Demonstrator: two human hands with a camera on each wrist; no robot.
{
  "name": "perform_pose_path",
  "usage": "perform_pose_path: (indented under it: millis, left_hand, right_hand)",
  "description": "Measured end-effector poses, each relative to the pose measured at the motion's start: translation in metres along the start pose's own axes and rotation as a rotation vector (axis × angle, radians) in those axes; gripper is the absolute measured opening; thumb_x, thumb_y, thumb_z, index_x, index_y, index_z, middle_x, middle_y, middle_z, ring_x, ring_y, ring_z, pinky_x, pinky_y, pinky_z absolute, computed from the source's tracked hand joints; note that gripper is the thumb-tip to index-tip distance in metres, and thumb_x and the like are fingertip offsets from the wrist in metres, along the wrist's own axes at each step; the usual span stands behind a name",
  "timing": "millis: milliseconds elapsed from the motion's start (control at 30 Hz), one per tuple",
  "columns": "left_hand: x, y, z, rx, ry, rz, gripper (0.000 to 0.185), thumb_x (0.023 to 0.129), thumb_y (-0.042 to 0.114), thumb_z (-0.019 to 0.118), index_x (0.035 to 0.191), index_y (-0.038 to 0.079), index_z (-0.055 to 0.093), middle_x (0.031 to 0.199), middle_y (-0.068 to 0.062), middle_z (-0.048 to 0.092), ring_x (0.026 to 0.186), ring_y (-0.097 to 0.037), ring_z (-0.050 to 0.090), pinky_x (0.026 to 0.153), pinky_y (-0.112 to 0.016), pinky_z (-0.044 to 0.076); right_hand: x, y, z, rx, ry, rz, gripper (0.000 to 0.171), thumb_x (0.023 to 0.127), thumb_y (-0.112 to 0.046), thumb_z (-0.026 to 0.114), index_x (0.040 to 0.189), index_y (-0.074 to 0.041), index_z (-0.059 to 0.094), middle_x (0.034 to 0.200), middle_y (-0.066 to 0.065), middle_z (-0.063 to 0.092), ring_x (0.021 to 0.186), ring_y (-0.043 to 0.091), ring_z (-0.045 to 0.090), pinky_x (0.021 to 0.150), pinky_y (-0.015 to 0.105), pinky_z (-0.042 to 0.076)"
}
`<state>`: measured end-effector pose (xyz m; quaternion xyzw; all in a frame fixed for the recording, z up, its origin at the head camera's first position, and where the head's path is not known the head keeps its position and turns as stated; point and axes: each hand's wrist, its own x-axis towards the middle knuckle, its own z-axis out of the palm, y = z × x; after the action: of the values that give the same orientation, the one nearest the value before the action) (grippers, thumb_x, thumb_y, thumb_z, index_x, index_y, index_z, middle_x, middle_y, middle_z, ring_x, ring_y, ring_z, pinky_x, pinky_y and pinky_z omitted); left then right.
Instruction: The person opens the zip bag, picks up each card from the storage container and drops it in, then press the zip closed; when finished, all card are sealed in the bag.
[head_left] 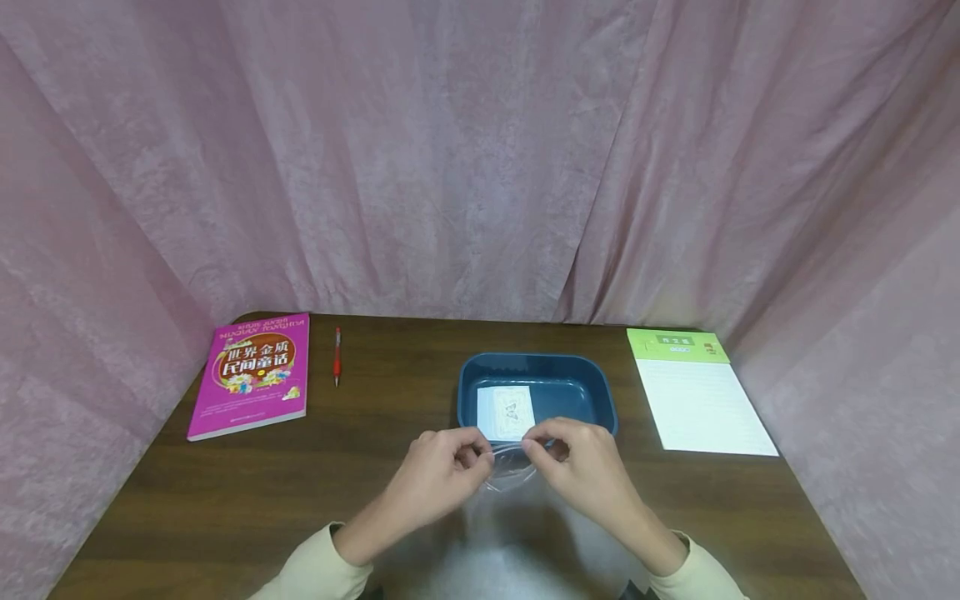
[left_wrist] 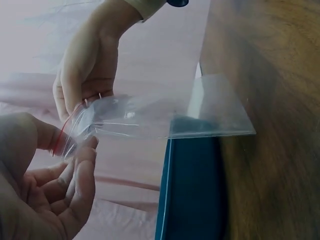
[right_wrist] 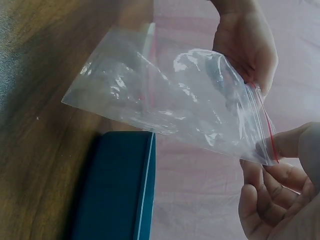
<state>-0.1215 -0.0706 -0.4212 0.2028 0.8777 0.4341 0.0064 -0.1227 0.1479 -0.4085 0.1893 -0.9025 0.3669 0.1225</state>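
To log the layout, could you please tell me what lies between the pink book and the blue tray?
Head view: a red pen on bare brown wooden table.

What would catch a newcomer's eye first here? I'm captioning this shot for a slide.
Two hands, left hand and right hand, pinch a clear zip-top plastic bag over the table's near edge. Behind them sits a dark blue plastic tray holding a small white card; a bright magenta book lies far left.

From the head view the clear bag (head_left: 510, 468) is nearly invisible between the hands, which hide the tray's (head_left: 537, 367) near rim. The print on the card (head_left: 506, 412) inside is too small to read. Both forearms are cut off by the bottom edge.
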Motion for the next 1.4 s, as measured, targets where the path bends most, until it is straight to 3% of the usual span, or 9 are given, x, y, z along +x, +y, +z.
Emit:
perform_pose_path:
  millis: [167, 433, 933, 1133, 1400]
  left_hand:
    - [0.002, -0.003, -0.003, 0.013, -0.039, -0.011, 0.017, 0.096, 0.019, 0.065, 0.083, 0.015, 0.075, 0.058, 0.014, 0.056, 0.047, -0.001, 0.043, 0.045, -0.020, 0.035]
    - [0.004, -0.004, -0.013, -0.113, -0.121, -0.026, 0.012, 0.093, 0.010, 0.065, 0.091, 0.012, 0.077, 0.078, 0.007, 0.071, 0.068, -0.008, 0.064, 0.063, -0.026, 0.053]
    - [0.005, -0.001, -0.013, -0.034, -0.033, 0.011, 0.010, 0.089, 0.009, 0.071, 0.086, 0.013, 0.080, 0.071, 0.012, 0.069, 0.062, -0.002, 0.060, 0.059, -0.022, 0.052]
    - [0.003, 0.000, -0.014, -0.002, -0.066, 0.017, 0.013, 0.088, 0.010, 0.069, 0.082, 0.016, 0.078, 0.067, 0.016, 0.065, 0.058, -0.002, 0.059, 0.054, -0.023, 0.049]
    - [0.003, -0.002, -0.017, -0.050, -0.087, 0.000, 0.014, 0.089, 0.010, 0.066, 0.084, 0.017, 0.078, 0.072, 0.015, 0.067, 0.067, -0.004, 0.063, 0.064, -0.025, 0.054]
  right_hand:
    - [-0.001, 0.000, 0.000, 0.006, -0.010, -0.001, 0.007, 0.086, -0.012, 0.080, 0.083, -0.019, 0.078, 0.076, -0.014, 0.067, 0.061, 0.000, 0.051, 0.057, 0.021, 0.046]
    - [-0.002, -0.002, -0.001, -0.007, -0.013, -0.016, 0.003, 0.086, -0.014, 0.080, 0.084, -0.015, 0.079, 0.073, -0.013, 0.064, 0.059, 0.000, 0.049, 0.054, 0.021, 0.044]
    - [-0.005, -0.002, -0.002, 0.024, -0.015, -0.024, 0.004, 0.088, -0.016, 0.079, 0.085, -0.013, 0.079, 0.079, -0.010, 0.070, 0.064, -0.001, 0.054, 0.058, 0.020, 0.050]
    - [-0.004, -0.001, -0.002, 0.029, -0.008, -0.019, 0.003, 0.088, -0.015, 0.080, 0.086, -0.013, 0.079, 0.079, -0.010, 0.071, 0.064, -0.002, 0.056, 0.059, 0.020, 0.052]
    - [-0.004, 0.000, -0.001, 0.053, -0.009, -0.014, 0.005, 0.089, -0.018, 0.079, 0.085, -0.015, 0.079, 0.079, -0.011, 0.071, 0.065, 0.000, 0.058, 0.060, 0.020, 0.052]
